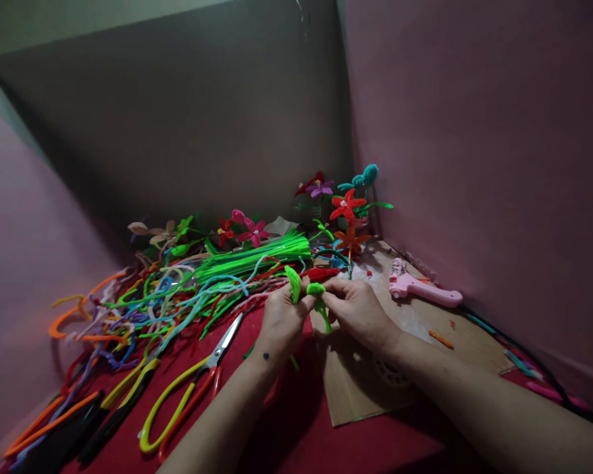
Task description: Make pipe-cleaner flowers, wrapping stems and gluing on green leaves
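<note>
Working the green piece (316, 289) well calls, I judge, for light, close fingertips and small, even bends, since its fuzzy pile would flatten under a hard squeeze. It is held up between the hands, over the left part of the board (343, 395), its narrow tail hanging down. The left hand (279, 322) has a narrow pinch on it, thumb against fingers, best used as the steady anchor; the right hand (363, 316) is also pinched narrow on it, and would do best turning the piece a little at a time close to that anchor. Whether the upright green loop (292, 283) by the left fingers is joined to it, I cannot tell. On the red cloth (281, 428) to the left lie the scissors (226, 339), blades pointing far, with loose stems (222, 283) beyond. A green bundle (261, 255) and a red flower (346, 205) are at the far side; the pink glue gun (422, 289) lies right, on the board
</note>
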### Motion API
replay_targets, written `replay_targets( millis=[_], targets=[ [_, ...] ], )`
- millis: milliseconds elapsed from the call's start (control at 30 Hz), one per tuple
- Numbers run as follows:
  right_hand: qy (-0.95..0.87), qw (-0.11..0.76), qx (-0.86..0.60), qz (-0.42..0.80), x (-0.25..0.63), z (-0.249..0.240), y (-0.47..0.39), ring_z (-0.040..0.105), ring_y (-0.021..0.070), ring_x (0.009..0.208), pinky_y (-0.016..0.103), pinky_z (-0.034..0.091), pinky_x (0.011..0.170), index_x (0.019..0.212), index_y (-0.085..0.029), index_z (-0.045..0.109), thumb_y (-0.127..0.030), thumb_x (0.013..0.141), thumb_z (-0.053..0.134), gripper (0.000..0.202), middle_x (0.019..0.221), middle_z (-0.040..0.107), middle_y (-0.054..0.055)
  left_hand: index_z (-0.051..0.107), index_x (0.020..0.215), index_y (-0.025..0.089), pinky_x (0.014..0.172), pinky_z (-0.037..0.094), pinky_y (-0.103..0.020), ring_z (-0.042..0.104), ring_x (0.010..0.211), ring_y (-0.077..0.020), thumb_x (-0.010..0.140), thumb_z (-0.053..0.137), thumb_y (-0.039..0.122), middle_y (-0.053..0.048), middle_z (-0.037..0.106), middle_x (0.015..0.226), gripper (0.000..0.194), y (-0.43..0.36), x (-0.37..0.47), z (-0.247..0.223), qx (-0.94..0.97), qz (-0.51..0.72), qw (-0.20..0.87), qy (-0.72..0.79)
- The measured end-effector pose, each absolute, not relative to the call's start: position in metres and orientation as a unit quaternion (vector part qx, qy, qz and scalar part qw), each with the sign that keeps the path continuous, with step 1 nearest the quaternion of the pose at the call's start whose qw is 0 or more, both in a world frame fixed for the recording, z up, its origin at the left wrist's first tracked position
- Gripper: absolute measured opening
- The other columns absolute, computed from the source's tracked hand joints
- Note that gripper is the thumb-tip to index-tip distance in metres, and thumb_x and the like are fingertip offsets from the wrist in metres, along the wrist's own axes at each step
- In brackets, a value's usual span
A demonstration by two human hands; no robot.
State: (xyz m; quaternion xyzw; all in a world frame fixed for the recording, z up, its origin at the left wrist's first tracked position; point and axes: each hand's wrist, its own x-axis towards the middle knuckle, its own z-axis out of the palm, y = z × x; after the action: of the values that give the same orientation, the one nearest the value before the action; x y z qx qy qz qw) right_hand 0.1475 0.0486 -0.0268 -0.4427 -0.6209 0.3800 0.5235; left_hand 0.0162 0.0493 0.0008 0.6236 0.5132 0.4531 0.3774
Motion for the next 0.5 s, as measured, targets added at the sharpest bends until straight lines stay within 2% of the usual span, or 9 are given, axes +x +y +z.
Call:
replay_targets(
  millis=[100, 200, 300, 400, 500],
  targets=[
    [-0.6, 0.521, -0.453, 0.404, 0.148, -0.0248, 0.0485, 0.049, 0.0097, 0.043, 0.02, 0.037, 0.043, 0.06, -0.016, 0.059, -0.018, 0.074, 0.049, 0.018, 0.048, 0.055, -0.002, 0.06, 0.076, 0.016, 0.047, 0.032, -0.02, 0.044, 0.049, -0.0077, 0.061, 0.071, 0.023, 0.003, 0.057, 0.065, 0.021, 0.0491, 0.0138, 0.0016, 0.618, 0.47, 0.381, 0.501],
    [-0.584, 0.523, -0.451, 0.427, 0.1472, -0.0231, 0.0471, 0.046, 0.0081, 0.038, 0.019, 0.035, 0.04, 0.063, -0.016, 0.059, -0.016, 0.074, 0.048, 0.016, 0.047, 0.055, -0.003, 0.056, 0.089, 0.017, 0.047, 0.035, -0.02, 0.048, 0.051, -0.0088, 0.063, 0.072, 0.024, 0.001, 0.059, 0.07, 0.031, 0.0478, 0.0121, 0.0015, 0.62, 0.491, 0.374, 0.485],
    [-0.58, 0.525, -0.443, 0.439, 0.1463, -0.0214, 0.0447, 0.046, 0.0074, 0.036, 0.019, 0.036, 0.039, 0.067, -0.017, 0.058, -0.017, 0.076, 0.048, 0.013, 0.046, 0.054, -0.004, 0.059, 0.085, 0.017, 0.051, 0.038, -0.021, 0.053, 0.057, -0.0107, 0.066, 0.069, 0.023, 0.0, 0.061, 0.071, 0.022, 0.0467, 0.0122, 0.0016, 0.637, 0.493, 0.333, 0.489],
    [-0.607, 0.522, -0.429, 0.419, 0.1466, -0.0198, 0.0421, 0.052, 0.0089, 0.042, 0.019, 0.038, 0.042, 0.066, -0.017, 0.056, -0.02, 0.079, 0.048, 0.016, 0.051, 0.055, -0.002, 0.062, 0.078, 0.017, 0.057, 0.041, -0.022, 0.055, 0.062, -0.0121, 0.071, 0.065, 0.022, 0.0, 0.062, 0.07, 0.009, 0.0455, 0.0133, 0.0015, 0.64, 0.487, 0.306, 0.51],
    [-0.636, 0.511, -0.425, 0.392, 0.1476, -0.0189, 0.04, 0.053, 0.0083, 0.043, 0.018, 0.038, 0.042, 0.066, -0.016, 0.056, -0.023, 0.082, 0.047, 0.02, 0.054, 0.056, -0.001, 0.064, 0.078, 0.018, 0.065, 0.043, -0.023, 0.057, 0.068, -0.0131, 0.074, 0.062, 0.023, 0.0, 0.064, 0.073, 0.007, 0.0448, 0.0134, -0.0005, 0.653, 0.488, 0.296, 0.498]
  ],
)
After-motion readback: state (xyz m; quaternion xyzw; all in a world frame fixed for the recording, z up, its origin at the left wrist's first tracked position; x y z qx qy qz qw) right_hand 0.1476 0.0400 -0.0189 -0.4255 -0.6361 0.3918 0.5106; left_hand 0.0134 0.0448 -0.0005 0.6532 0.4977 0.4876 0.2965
